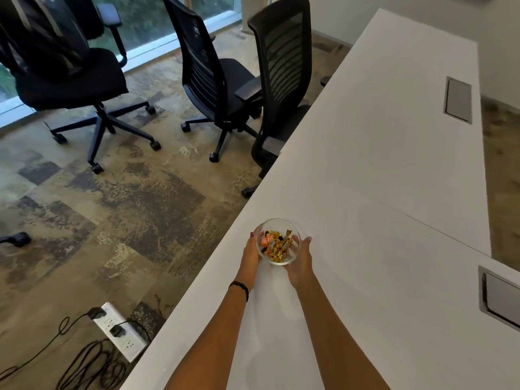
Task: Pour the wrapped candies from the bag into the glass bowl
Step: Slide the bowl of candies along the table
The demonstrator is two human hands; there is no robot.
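A small clear glass bowl [278, 224] stands on the white table [380, 170] close to its left edge. Several gold and orange wrapped candies [277, 244] lie inside it. My left hand [251, 253] cups the bowl's left side, with a dark band on that wrist. Around the bowl's right side my right hand [301, 261] is wrapped, thumb up by the rim. Both hands touch the glass. No bag is in view.
Two grey cable hatches [458, 99] [502, 298] are set into the table at right. Black office chairs [281, 88] [213, 77] [64, 68] stand on the carpet at left, one tucked against the table edge. A white power strip [119, 332] with cables lies on the floor.
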